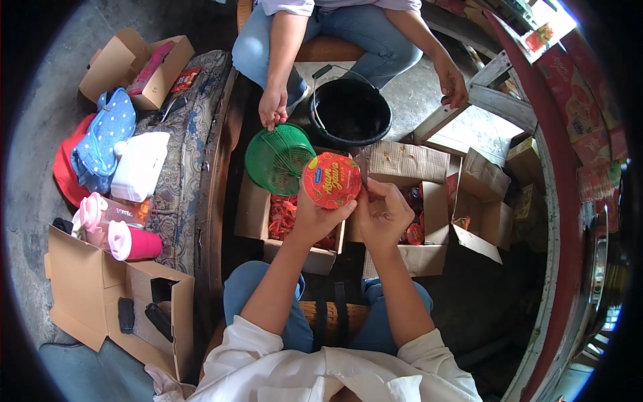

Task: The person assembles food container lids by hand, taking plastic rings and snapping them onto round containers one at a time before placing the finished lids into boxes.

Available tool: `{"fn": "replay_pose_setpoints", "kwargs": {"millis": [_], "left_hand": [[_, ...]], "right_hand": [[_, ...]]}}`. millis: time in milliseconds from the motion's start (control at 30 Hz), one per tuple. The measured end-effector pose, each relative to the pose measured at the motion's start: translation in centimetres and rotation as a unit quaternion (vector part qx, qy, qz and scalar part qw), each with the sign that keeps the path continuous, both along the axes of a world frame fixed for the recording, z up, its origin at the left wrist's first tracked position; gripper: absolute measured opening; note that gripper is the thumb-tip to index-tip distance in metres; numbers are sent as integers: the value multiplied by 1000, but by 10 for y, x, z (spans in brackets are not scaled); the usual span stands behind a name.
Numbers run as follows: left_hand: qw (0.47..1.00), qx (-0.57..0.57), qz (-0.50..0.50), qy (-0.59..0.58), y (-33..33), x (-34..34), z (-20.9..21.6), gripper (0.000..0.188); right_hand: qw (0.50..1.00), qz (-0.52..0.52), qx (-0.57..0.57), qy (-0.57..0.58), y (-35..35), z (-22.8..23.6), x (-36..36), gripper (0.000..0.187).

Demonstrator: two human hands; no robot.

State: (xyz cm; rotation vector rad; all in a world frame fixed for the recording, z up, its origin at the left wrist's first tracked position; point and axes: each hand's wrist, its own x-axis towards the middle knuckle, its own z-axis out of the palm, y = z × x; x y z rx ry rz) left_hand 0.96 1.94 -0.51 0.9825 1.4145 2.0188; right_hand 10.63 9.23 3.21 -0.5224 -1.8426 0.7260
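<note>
My left hand [321, 218] is closed around a round cup with a red printed lid [331, 179], the lid facing up toward me. Against the cup's right edge, my right hand [387, 213] is closed with its fingers bent. A thin, blade-like tool [362, 163] rises from that hand beside the lid; its grip is hidden by the fingers. Under my hands stand two open cardboard boxes. Red plastic scraps [282, 216] fill the left one, and the right one holds some red-lidded cups [415, 233].
Opposite me sits a person whose hand [272, 107] is at the rim of a green plastic basket [258, 161]. A black bucket [351, 110] stands beside it. Another open box [481, 201] is on the right. A cushioned bench [181, 144] with pink tumblers [137, 241] runs along my left.
</note>
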Motion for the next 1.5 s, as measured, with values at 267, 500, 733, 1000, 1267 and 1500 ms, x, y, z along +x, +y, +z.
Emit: {"fn": "replay_pose_setpoints", "kwargs": {"millis": [267, 500, 733, 1000, 1267, 1500], "left_hand": [[997, -30, -21, 74, -5, -4, -11, 66], [996, -19, -80, -14, -9, -4, -4, 73], [993, -24, -106, -36, -10, -5, 6, 81], [992, 32, -91, -76, -1, 2, 2, 80], [994, 52, -68, -71, 5, 12, -5, 73], [997, 7, -53, -54, 4, 3, -1, 68]], "right_hand": [[1000, -1, -11, -12, 3, 1, 2, 20], [998, 32, -37, -26, 7, 6, 6, 17], [998, 32, -51, -34, 8, 8, 8, 15], [995, -21, -92, 11, 6, -1, 7, 14], [999, -23, -29, 15, 5, -1, 3, 15], [1000, -25, 14, 1, 2, 1, -1, 18]]}}
